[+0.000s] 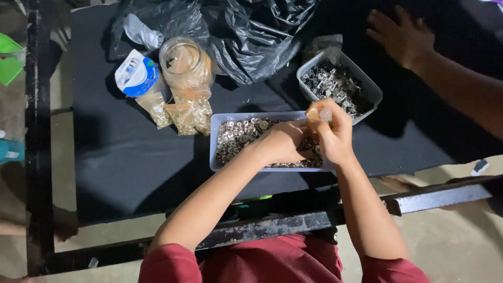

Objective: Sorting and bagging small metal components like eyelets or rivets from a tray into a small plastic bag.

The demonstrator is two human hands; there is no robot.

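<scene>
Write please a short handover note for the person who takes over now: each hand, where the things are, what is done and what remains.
Left hand: over the near grey tray, fingers curled among the small metal pieces; whether it grips any, I cannot tell.
Right hand: above the same tray, holding a small clear bag pinched at its top.
Second grey tray of darker metal parts sits behind, to the right.
Done: small filled bags lie left of the near tray, by a clear jar.
Left: both trays hold many loose pieces.
Another person's hand rests on the black table, far right.
</scene>
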